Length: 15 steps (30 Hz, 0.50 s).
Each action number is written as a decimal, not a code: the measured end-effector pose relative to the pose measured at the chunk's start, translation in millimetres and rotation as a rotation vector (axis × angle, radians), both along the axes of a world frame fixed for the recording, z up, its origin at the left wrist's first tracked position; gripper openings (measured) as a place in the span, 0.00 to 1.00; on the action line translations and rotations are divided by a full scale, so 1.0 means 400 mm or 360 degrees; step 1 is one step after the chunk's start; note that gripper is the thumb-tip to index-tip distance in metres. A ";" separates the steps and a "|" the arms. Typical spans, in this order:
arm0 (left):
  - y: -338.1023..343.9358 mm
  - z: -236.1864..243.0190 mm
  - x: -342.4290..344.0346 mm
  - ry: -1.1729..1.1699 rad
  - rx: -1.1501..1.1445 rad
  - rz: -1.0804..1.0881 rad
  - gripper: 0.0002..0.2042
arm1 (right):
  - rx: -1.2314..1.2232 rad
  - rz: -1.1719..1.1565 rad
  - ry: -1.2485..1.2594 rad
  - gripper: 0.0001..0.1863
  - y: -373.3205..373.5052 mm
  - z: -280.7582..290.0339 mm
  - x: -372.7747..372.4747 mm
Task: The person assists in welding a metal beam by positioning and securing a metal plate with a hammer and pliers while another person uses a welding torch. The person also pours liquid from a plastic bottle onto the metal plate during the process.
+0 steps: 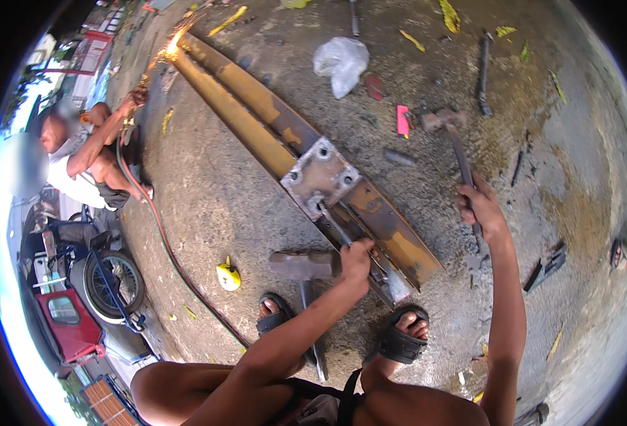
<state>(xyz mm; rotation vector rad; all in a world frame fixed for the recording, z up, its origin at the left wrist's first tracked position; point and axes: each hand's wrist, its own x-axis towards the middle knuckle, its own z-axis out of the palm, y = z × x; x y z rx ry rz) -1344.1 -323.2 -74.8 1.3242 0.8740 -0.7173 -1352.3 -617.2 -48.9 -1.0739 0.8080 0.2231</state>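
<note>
Hammer [460, 150] in right grip [482, 208] (rod [335, 226]: left grip [357, 263]).

No legible text, labels, brands, numbers or signs on anything in view.

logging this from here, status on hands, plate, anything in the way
Left hand grips metal rod, tip at plate. Right hand holds hammer, clear of plate. Plate across steel beams. Possible trip: sledgehammer near left foot.

A hammer [462, 156] was gripped in the right hand [481, 206], a metal rod [335, 227] in the left hand [357, 261], its tip at a holed plate [322, 175] on rusty beams [235, 112]; sparks [173, 48] were thrown at their far end.
</note>
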 end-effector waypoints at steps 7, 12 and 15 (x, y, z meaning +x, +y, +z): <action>-0.011 0.028 0.004 0.0003 0.0072 -0.0024 0.09 | -0.1051 0.0257 -0.0043 0.13 0.181 0.047 -0.212; -0.027 0.043 -0.001 0.0032 0.0095 0.0036 0.09 | -0.1283 0.0561 -0.0035 0.14 0.274 0.087 -0.358; -0.030 0.039 0.000 0.0047 0.0085 0.0012 0.10 | -0.1277 0.0576 -0.0099 0.15 0.323 0.077 -0.384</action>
